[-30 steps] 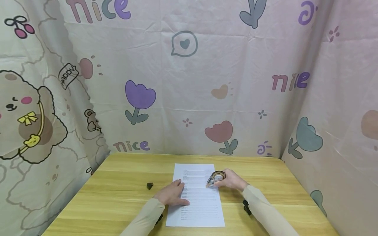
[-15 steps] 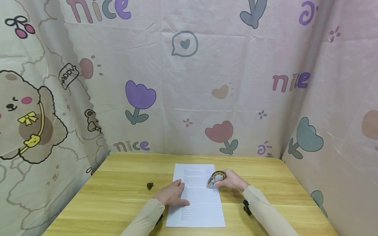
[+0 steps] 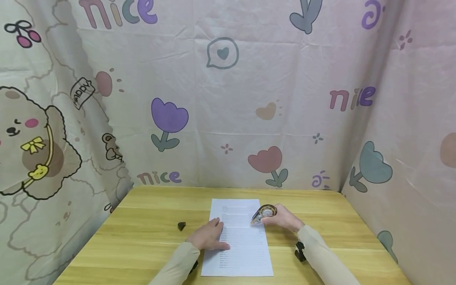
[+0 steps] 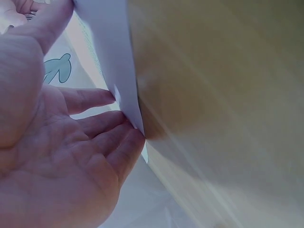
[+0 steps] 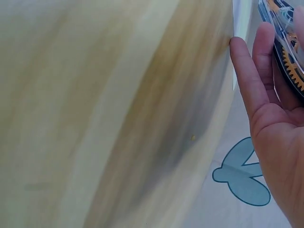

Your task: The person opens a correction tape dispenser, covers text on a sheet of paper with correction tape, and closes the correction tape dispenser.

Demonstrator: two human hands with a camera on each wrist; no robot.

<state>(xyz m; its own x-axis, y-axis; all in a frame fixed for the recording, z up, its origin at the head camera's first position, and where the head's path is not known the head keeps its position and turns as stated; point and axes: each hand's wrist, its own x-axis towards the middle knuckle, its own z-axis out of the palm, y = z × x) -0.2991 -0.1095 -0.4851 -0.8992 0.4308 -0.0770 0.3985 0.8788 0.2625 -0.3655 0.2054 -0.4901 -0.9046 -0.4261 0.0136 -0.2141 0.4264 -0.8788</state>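
Note:
A printed sheet of white paper (image 3: 246, 257) lies flat on the wooden table. My left hand (image 3: 207, 236) rests on its left side, fingers spread; in the left wrist view the fingertips of that hand (image 4: 71, 142) touch the paper (image 4: 111, 52) near its edge. With my right hand (image 3: 284, 218) I grip a correction tape dispenser (image 3: 265, 213), tilted so its tip meets the paper at the right side of the text. The right wrist view shows the dispenser's clear case and orange gear (image 5: 292, 69) in the right hand (image 5: 275, 109), partly cut off by the frame.
A small black cap (image 3: 181, 226) lies on the table (image 3: 149, 209) left of the paper. Behind the table hangs a patterned curtain (image 3: 221, 111), which also covers both sides. Black wrist straps (image 3: 300, 251) show at the sleeves.
In the last half second the dispenser and my right hand shift slightly to the right and rise at the back. The left hand keeps its place on the paper; the head view tilts a little.

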